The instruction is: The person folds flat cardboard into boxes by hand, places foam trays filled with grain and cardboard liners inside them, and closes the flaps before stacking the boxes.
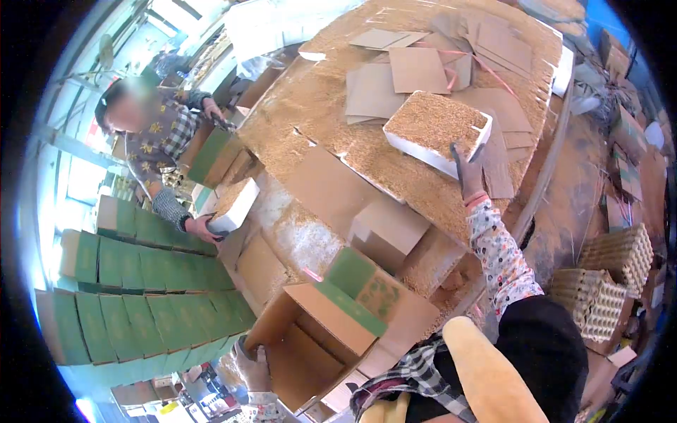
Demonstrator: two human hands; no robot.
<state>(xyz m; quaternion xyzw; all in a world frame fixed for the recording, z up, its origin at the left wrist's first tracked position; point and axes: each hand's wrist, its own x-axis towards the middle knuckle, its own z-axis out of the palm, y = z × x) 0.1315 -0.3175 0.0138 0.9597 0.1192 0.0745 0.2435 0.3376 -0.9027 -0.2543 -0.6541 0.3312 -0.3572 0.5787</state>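
Observation:
A white foam tray (423, 149) heaped with tan, grainy material is on the worktable. My gloved right hand (470, 169) grips its near right corner, fingers over the rim. Lower down, an open cardboard box (305, 352) with green printed flaps stands tilted toward me. My gloved left hand (252, 365) holds the left wall of this box, with the thumb at its edge. Inside the box a flat brown cardboard piece (310, 352) shows. Loose cardboard sheets (419, 69) lie behind the foam tray.
Across the table a co-worker (159, 134) holds another filled white tray (236, 206) beside an open box. Stacked green cartons (141, 268) rise at the left. Egg trays (599, 289) are piled at right. Grainy material covers the worktable (324, 99).

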